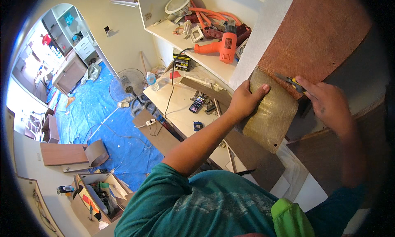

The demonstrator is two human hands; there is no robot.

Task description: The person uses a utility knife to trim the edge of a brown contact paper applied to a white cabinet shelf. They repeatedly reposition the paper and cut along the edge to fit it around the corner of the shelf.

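Observation:
My left hand (248, 100) grips the edge of a stiff, glossy yellowish-brown sheet (273, 119), its thumb lying on top. Near one corner of this sheet is a small dark hole. In my right hand (328, 103) is a yellow-and-black utility knife (293, 83), its metal end pointing left, close to the sheet's upper edge. Just beyond lies a reddish-brown rough sheet (312, 35) against a pale panel (265, 39). Whether the two sheets are joined, I cannot tell. My fingers partly hide the knife's handle.
An orange heat gun (222, 46) lies on a shelf with orange hoses (210, 15). Below are a phone (196, 104), a tape measure (198, 126) and a water bottle (152, 81). A fan (126, 85) stands on the left by blue floor sheeting (88, 113); an open box of tools (101, 193) sits lower left.

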